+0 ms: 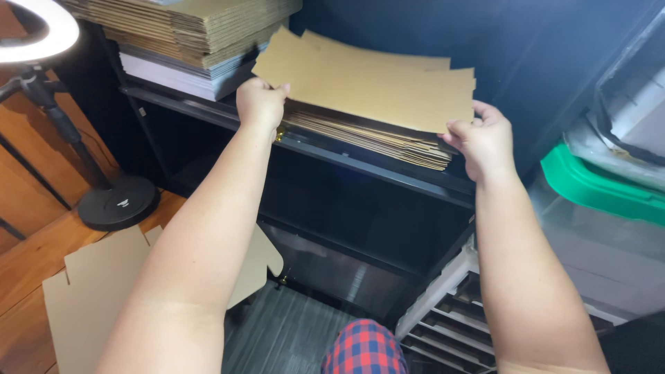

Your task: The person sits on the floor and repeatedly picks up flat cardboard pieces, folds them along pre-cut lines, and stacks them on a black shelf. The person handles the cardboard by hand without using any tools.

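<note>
Both my hands hold a flat brown cardboard sheet lifted a little above a stack of flattened cardboard on a dark metal shelf. My left hand grips the sheet's left edge. At the right edge, my right hand pinches it with the thumb on top. The sheet tilts slightly and hides most of the stack beneath it.
A taller pile of folded cardboard sits on the shelf's left end. A ring light on a round-based stand stands on the wooden floor. A flat cardboard cut-out lies below. Plastic bins with a green lid sit right.
</note>
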